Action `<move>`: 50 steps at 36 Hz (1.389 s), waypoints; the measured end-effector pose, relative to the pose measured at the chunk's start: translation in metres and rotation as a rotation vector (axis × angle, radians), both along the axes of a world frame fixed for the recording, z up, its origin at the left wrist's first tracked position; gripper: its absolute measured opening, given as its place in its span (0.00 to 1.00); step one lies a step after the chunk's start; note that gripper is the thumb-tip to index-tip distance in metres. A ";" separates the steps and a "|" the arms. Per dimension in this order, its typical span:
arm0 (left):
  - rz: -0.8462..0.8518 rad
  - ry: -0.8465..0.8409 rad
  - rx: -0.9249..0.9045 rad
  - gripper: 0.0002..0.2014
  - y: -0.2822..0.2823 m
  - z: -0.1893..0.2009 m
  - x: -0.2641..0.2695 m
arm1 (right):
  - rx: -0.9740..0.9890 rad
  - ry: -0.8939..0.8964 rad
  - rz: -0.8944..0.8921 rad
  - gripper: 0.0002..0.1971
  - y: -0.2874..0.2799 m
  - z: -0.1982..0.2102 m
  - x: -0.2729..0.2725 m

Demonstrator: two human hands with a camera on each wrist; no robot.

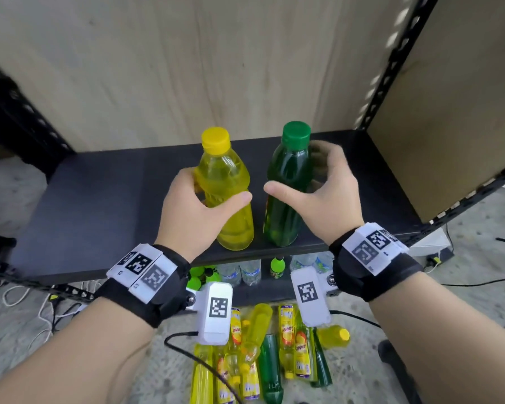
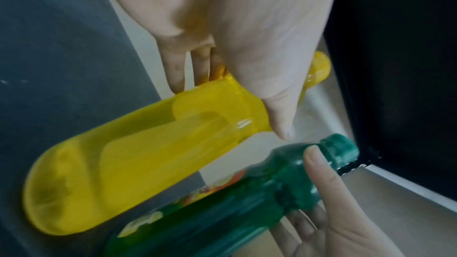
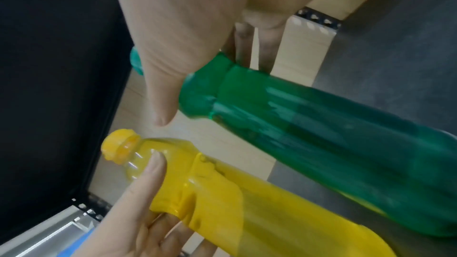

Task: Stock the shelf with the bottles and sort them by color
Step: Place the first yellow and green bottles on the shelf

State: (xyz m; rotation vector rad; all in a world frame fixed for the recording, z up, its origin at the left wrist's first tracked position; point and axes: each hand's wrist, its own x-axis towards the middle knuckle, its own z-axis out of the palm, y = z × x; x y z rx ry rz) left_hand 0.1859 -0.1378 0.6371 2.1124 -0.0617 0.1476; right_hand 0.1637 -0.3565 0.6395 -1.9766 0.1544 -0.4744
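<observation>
L hand (image 1: 197,208) grip wraps the clear yellow plastic bottle (image 1: 231,193); R hand (image 1: 318,188) grip loose round the green plastic bottle (image 1: 289,185), contact unclear. Both upright, side by side on the dark shelf (image 1: 99,199).

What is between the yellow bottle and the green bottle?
Only a bare strip of dark shelf between the yellow bottle and the green bottle; higher up, both thumb tips poke into that gap. The head view shows it.

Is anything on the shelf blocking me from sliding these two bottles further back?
Nothing visible does. The shelf behind the yellow bottle and the green bottle is bare back to the wooden panel.
</observation>
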 end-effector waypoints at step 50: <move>-0.383 0.107 -0.073 0.32 0.014 0.037 0.048 | -0.246 0.238 0.344 0.39 -0.042 0.037 0.033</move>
